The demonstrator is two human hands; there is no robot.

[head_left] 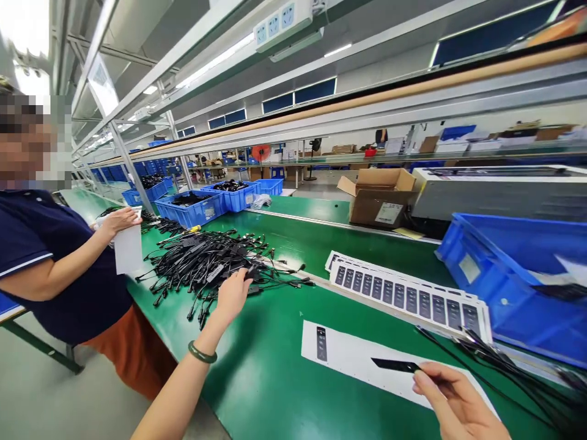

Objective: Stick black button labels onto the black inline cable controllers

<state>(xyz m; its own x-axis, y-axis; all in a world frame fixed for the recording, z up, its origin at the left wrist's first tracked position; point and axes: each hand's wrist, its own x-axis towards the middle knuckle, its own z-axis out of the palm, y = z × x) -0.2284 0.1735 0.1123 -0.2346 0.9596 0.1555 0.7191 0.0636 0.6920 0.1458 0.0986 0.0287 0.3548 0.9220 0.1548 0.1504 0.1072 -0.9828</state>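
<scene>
My left hand (pixel 233 297), with a green bangle on the wrist, reaches to the near right side of a heap of black cables with small boxes (pixel 197 260). Its fingers close on a small black cable box (pixel 251 272) at the edge of the heap; the grip is partly hidden. Between thumb and fingertips my right hand (pixel 452 394) pinches a thin dark label (pixel 394 365) by one end. Beneath that label lies a white backing sheet (pixel 346 355), with a single printed dark label (pixel 321 343) left on it near its left end.
Stacked sheets of dark labels (pixel 403 293) lie behind the backing sheet. Black cables (pixel 499 373) and a blue bin (pixel 518 275) are at the right. An open carton (pixel 380 195) stands farther back. At the left, a co-worker (pixel 55 256) holds a white sheet (pixel 128 247).
</scene>
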